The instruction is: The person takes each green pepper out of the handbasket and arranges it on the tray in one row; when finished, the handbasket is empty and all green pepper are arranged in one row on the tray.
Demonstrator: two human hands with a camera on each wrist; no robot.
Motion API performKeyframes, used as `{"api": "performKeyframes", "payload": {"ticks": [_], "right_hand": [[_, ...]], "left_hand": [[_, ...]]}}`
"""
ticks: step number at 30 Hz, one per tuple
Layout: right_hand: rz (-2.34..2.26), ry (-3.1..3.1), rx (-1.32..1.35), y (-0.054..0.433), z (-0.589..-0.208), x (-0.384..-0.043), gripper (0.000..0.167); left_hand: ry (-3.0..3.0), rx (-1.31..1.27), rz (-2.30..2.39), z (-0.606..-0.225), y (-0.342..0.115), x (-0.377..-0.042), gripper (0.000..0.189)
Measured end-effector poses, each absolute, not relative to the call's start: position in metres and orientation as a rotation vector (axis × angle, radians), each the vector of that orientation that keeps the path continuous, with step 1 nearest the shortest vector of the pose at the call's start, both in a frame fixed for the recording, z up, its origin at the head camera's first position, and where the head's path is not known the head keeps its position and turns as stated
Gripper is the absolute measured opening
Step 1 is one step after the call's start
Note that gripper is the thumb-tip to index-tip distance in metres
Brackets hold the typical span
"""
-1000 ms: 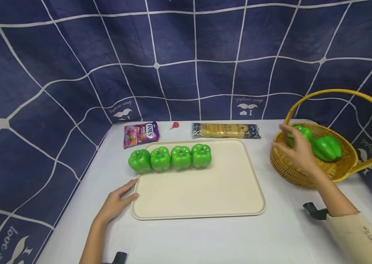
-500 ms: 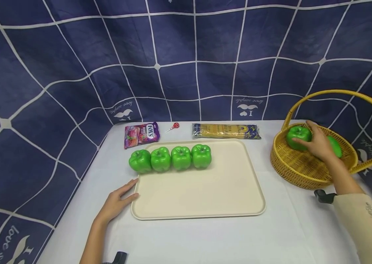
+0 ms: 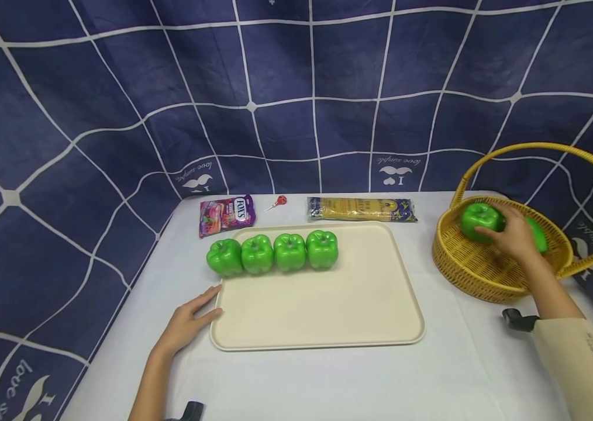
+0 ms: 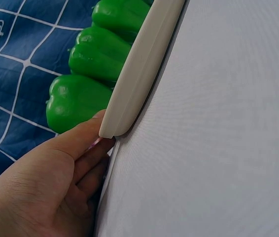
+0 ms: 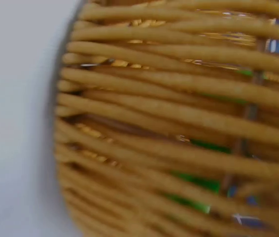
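Note:
Inside the wicker basket (image 3: 459,275) at the right, my right hand (image 3: 513,234) grips a green bell pepper (image 3: 481,221), thumb on its near side and fingers round the far side. Another green bell pepper (image 3: 537,235) lies behind that hand, partly hidden by it. The right wrist view shows mostly the basket's woven wall (image 5: 169,103), with green showing through the gaps. My left hand (image 3: 183,324) rests at the left edge of the cream tray (image 3: 323,310), fingertips at the rim. Several green bell peppers (image 3: 289,252) stand in a row along the tray's far left side.
Behind the tray lie a purple candy bag (image 3: 227,215), a red lollipop (image 3: 279,201) and a long yellow-and-blue packet (image 3: 362,209). The basket's tall handle (image 3: 565,147) arches above it. Blue checked cloth (image 3: 296,99) hangs at the back and sides of the white table.
My right hand has reached further into the basket and taken hold of a bell pepper, now shifted slightly. The left hand and the row on the tray have stayed put.

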State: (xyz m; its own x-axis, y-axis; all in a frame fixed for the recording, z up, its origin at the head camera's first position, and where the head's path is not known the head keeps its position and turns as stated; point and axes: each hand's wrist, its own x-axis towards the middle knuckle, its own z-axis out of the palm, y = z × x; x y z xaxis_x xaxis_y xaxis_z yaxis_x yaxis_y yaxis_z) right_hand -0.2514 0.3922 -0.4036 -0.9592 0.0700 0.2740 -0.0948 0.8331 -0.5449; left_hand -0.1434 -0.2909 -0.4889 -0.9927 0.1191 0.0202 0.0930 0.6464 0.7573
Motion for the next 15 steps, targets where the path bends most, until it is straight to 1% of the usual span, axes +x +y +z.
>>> {"api": "performKeyframes", "payload": {"ticks": [6,10,15], "right_hand": [[0.862,-2.651,-0.029,0.382,-0.393,-0.22,0.07],[0.98,-2.587,-0.055,0.366,-0.381,-0.2,0.071],[1.096,-2.473,0.058,0.331,-0.367,-0.186,0.072]], "left_hand": [[2.826,0.187,1.288,-0.489,-0.29,-0.143,0.059],[2.828,0.189,1.285,-0.489,-0.291,-0.144,0.059],[2.831,0.188,1.281,-0.49,-0.291,-0.144,0.059]]}}
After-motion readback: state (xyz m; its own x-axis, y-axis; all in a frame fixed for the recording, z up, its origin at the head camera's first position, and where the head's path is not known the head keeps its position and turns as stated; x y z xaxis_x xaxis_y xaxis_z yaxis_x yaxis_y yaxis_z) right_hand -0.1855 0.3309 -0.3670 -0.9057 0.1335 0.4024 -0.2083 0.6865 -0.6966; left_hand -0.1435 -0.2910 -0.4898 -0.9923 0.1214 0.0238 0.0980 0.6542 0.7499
